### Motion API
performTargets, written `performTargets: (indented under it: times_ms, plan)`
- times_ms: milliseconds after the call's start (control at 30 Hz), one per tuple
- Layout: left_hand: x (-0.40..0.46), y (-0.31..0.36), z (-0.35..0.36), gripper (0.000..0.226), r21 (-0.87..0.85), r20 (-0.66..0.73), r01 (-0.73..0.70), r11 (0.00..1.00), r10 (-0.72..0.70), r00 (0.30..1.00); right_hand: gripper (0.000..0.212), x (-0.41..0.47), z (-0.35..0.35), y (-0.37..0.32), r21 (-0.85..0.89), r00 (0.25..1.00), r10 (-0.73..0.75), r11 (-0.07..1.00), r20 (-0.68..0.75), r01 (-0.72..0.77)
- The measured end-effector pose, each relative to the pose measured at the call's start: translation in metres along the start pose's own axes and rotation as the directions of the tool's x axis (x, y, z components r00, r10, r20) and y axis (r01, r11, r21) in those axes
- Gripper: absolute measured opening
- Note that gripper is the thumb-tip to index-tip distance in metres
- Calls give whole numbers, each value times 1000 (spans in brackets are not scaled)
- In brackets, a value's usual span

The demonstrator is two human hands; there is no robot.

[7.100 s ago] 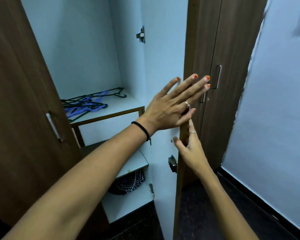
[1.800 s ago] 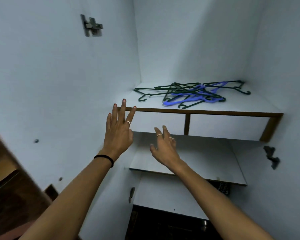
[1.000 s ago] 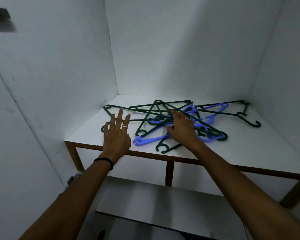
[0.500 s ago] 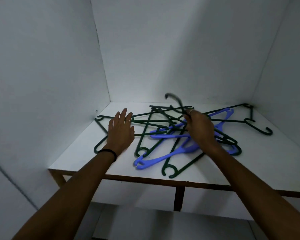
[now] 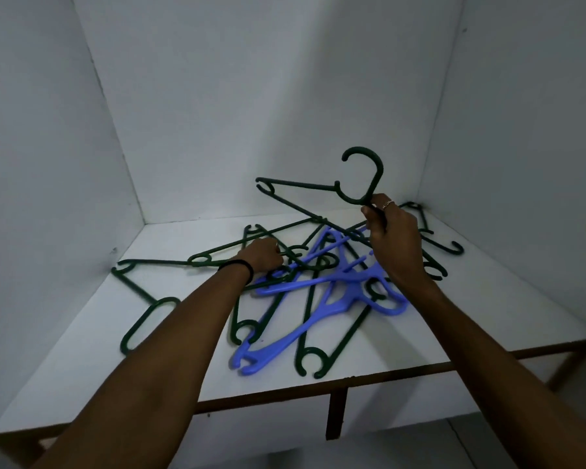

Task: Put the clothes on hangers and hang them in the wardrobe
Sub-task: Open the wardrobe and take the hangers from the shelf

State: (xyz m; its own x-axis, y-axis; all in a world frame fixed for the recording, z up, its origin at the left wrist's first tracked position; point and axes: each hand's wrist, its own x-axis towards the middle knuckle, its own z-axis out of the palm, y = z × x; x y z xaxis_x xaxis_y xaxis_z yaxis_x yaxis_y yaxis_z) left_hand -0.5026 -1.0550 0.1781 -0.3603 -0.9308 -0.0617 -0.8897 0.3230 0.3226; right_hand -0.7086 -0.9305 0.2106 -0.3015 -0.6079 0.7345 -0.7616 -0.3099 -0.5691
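My right hand pinches one green hanger by its neck above the pile, my left hand curled among the rest; no clothes hung yet.

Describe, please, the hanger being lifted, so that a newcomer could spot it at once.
Look at the white shelf in the wardrobe, where a heap of hangers lies. The right hand grips one dark green hanger at its neck. It alone is raised above the heap, hook upward.

Dim white walls, wood-edged shelf
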Motion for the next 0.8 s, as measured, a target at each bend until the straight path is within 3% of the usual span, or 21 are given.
performTargets:
  times_ms: [67, 167, 300, 467, 600, 700, 800]
  plan:
    - [6, 2, -2, 18, 33, -24, -32, 999, 33, 999, 15, 2, -4, 3, 15, 1000, -14, 1000, -23, 14]
    - [-4, 4, -6, 23, 142, -238, -116, 983, 148, 960, 14, 10, -10, 4, 34, 998, -53, 998, -37, 54]
    - [-28, 9, -26, 19, 203, -532, -355, 913, 407, 743, 22, 28, -8, -1, 18, 984, -177, 984, 2, 177]
    - [-67, -3, -55, 14, 459, -576, -400, 793, 609, 545, 24, 49, 10, -10, 43, 967, -256, 966, -4, 256]
    - [-94, -5, -67, 28, 561, -589, -361, 745, 665, 459, 25, 63, 16, -25, 96, 949, -312, 944, -41, 315]
    - [-113, 2, -73, 28, 530, -647, -348, 773, 635, 423, 18, 71, 21, -37, 246, 937, -275, 944, 217, 221]
    - [-127, 9, -73, 28, 405, -712, -348, 845, 531, 460, 10, 66, 25, -46, 333, 796, -351, 922, 493, 200]
